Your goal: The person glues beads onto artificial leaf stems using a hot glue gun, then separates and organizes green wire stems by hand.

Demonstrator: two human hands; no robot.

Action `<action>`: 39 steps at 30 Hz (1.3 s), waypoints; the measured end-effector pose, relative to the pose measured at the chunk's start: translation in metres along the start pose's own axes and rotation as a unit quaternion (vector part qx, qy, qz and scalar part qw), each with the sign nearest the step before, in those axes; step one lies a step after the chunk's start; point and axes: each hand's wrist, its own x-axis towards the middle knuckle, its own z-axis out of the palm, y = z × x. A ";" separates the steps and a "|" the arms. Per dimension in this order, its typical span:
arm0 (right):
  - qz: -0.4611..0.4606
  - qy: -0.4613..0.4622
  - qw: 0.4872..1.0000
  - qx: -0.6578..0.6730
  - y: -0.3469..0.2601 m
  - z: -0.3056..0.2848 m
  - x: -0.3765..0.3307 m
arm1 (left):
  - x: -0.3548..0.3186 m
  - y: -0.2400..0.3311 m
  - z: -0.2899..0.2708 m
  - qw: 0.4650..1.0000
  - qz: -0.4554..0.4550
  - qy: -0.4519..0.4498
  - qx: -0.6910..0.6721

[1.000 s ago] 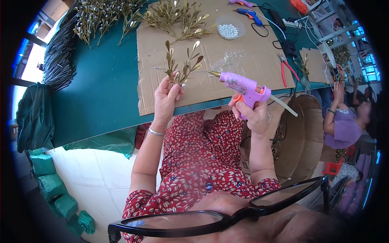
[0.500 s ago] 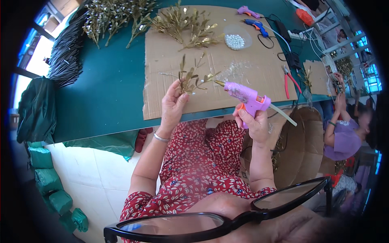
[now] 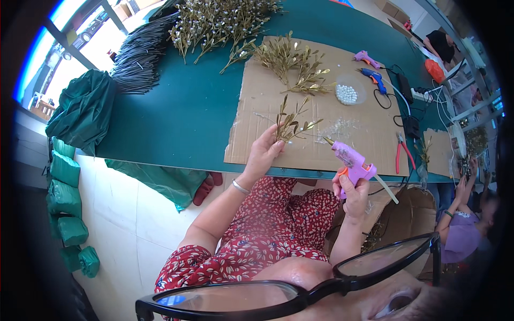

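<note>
My left hand (image 3: 266,150) has its fingers closed on a gold artificial leaf sprig (image 3: 292,124), held low over the cardboard sheet (image 3: 257,96) near the table's front edge. In my right hand (image 3: 353,193) is a lilac glue gun (image 3: 350,160) with a pale glue stick out of its back end. Its brass nozzle points up and left towards the sprig, just right of the leaves. Behind them a clear dish of white pearl beads (image 3: 346,94) sits on the cardboard. Several more gold sprigs (image 3: 292,64) lie at the cardboard's far left.
Beaded sprigs (image 3: 214,27) and dark wire stems (image 3: 140,59) cover the table's far left. A blue glue gun (image 3: 373,79), another lilac glue gun (image 3: 367,58), red-handled pliers (image 3: 404,152) and cables lie right. Another person (image 3: 463,230) works at far right.
The whole view has swung left, so the table's things appear farther right and lower. The glue gun tilts more steeply now. Both hands keep their hold.
</note>
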 end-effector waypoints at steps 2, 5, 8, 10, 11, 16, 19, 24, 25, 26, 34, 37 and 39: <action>-0.009 0.007 1.000 -0.004 -0.003 -0.002 -0.003 | 0.001 0.002 -0.002 0.999 -0.036 -0.022 -0.015; -0.023 0.020 1.000 -0.007 -0.003 -0.007 -0.008 | 0.002 0.001 -0.003 0.998 -0.032 -0.019 -0.040; -0.038 0.037 0.999 -0.002 -0.001 -0.010 -0.012 | 0.001 0.002 -0.001 0.996 -0.042 -0.023 -0.076; -0.048 0.042 0.998 0.004 -0.002 -0.010 -0.013 | 0.004 0.002 -0.003 0.995 -0.041 -0.030 -0.084; -0.048 0.043 0.998 0.004 -0.001 -0.010 -0.014 | 0.004 -0.001 -0.004 0.996 -0.041 -0.032 -0.068; -0.024 0.032 0.999 -0.004 0.000 -0.008 -0.015 | 0.002 -0.001 -0.007 0.998 -0.044 -0.033 0.001; -0.015 0.023 0.999 -0.020 0.001 -0.003 -0.017 | 0.000 0.001 -0.006 0.998 -0.038 -0.032 0.026; -0.013 0.022 0.999 -0.024 0.007 -0.007 -0.019 | 0.002 -0.003 -0.006 0.998 -0.030 -0.040 0.024; -0.011 0.019 0.999 -0.026 0.007 -0.008 -0.019 | 0.001 -0.002 -0.006 0.998 -0.031 -0.040 0.024; -0.010 0.020 0.999 -0.026 0.007 -0.007 -0.019 | 0.001 -0.001 -0.006 0.999 -0.036 -0.035 0.020; -0.011 0.017 1.000 -0.004 0.008 -0.003 -0.016 | 0.003 -0.007 -0.008 0.999 -0.024 -0.038 0.007; -0.013 0.017 1.000 -0.006 0.008 -0.004 -0.017 | 0.003 -0.007 -0.008 0.999 -0.019 -0.037 0.013; -0.012 0.018 1.000 -0.004 0.007 -0.003 -0.017 | 0.003 -0.006 -0.008 0.999 -0.028 -0.036 0.010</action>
